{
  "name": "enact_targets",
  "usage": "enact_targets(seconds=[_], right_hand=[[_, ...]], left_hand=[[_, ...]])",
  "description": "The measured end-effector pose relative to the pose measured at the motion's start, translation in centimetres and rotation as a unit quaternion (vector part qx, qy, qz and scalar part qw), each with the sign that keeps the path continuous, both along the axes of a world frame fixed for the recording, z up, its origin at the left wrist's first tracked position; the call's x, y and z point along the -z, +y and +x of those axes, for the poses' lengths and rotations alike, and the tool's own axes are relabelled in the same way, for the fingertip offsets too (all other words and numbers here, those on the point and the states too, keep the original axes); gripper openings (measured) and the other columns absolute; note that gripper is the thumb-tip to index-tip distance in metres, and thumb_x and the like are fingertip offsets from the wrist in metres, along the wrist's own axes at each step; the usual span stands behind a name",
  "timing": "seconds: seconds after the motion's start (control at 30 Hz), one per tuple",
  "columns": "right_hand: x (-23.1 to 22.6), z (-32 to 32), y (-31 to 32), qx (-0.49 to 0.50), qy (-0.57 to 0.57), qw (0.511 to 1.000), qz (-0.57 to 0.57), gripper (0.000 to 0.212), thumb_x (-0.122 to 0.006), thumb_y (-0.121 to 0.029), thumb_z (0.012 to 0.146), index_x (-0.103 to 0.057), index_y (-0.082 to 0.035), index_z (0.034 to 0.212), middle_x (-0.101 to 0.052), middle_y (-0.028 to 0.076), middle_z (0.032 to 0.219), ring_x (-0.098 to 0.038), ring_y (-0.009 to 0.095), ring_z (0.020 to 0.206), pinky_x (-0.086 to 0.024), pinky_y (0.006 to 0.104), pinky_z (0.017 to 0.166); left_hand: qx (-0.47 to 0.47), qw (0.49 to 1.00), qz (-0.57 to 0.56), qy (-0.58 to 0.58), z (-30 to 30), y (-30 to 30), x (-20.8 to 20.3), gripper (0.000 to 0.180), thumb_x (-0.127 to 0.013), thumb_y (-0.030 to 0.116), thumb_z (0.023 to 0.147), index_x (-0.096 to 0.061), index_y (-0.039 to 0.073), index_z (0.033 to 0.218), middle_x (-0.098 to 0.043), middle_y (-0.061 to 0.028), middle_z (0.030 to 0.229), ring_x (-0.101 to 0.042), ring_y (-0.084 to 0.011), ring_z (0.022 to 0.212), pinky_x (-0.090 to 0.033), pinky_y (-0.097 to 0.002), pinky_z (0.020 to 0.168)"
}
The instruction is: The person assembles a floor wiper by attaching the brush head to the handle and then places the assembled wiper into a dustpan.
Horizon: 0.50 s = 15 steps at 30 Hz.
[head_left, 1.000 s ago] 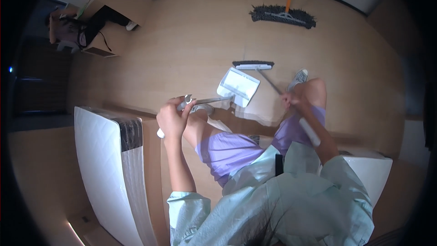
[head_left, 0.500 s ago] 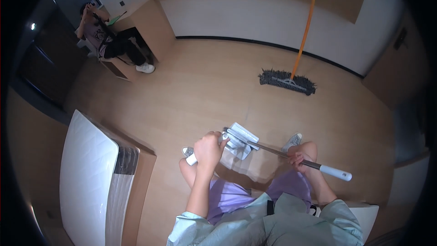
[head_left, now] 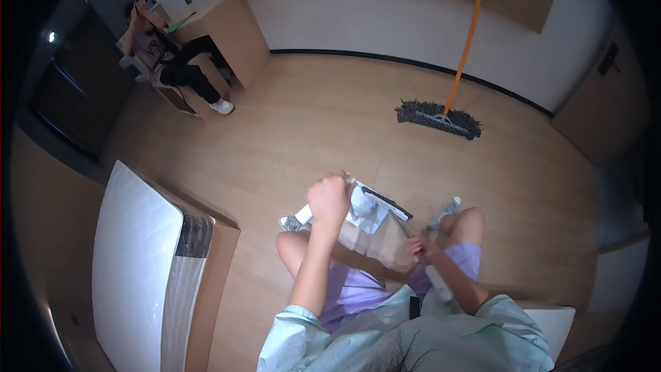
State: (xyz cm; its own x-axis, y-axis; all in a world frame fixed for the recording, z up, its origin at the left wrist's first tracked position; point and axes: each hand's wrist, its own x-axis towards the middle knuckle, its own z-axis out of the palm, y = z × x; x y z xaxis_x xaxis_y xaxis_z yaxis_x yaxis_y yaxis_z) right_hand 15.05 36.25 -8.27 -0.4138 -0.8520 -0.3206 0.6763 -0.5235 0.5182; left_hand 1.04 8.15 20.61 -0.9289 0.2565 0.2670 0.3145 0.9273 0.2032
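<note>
My left hand [head_left: 329, 200] is closed around the white handle of a dustpan [head_left: 366, 216] in front of my knees. The pan part is pale and lies just right of that hand. In my right hand [head_left: 420, 249] is the shaft of a small broom [head_left: 395, 208], gripped partway along. Its white head with dark bristles lies across the far right side of the pan, slanting down to the right. The white grip end of the broom points back toward my lap and is smeared by motion. Whether the bristles touch the pan I cannot tell.
A grey dust mop [head_left: 439, 120] with an orange pole stands ahead on the wooden floor [head_left: 310, 117]. At left lies a white mattress [head_left: 134, 262] on a wooden base. A person [head_left: 165, 55] sits by a desk at the far left. A door [head_left: 599, 103] is at right.
The broom has swung round: its head moved right across the pan, and its grip end came in toward my lap. My left hand shifted slightly right and away from me with the dustpan.
</note>
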Motion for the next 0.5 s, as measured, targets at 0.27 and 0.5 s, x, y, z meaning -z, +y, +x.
enact_targets(seconds=[0.27, 0.5], right_hand=[[-12.2, -4.3, 3.9, 0.036, 0.161, 0.971, 0.174, 0.029, -0.054, -0.012, 0.099, -0.046, -0.011, 0.07, -0.048, -0.002, 0.068, -0.054, 0.003, 0.059, -0.045, 0.0131, 0.049], [-4.9, -8.6, 2.1, 0.066, 0.055, 0.981, 0.174, 0.025, -0.057, -0.01, 0.099, -0.049, -0.009, 0.075, -0.048, -0.005, 0.064, -0.045, 0.005, 0.046, -0.041, 0.0181, 0.041]], left_hand=[[-0.042, 0.999, -0.015, -0.006, -1.1, -0.5, 0.1, 0.026, -0.077, 0.033, 0.082, -0.068, 0.009, 0.085, -0.07, -0.0123, 0.077, -0.071, -0.0315, 0.073, -0.056, -0.0413, 0.062], [-0.052, 0.998, -0.018, -0.02, -1.0, -0.1, -0.2, 0.028, -0.077, 0.038, 0.082, -0.07, 0.011, 0.087, -0.07, -0.0128, 0.077, -0.071, -0.0327, 0.072, -0.055, -0.0414, 0.061]])
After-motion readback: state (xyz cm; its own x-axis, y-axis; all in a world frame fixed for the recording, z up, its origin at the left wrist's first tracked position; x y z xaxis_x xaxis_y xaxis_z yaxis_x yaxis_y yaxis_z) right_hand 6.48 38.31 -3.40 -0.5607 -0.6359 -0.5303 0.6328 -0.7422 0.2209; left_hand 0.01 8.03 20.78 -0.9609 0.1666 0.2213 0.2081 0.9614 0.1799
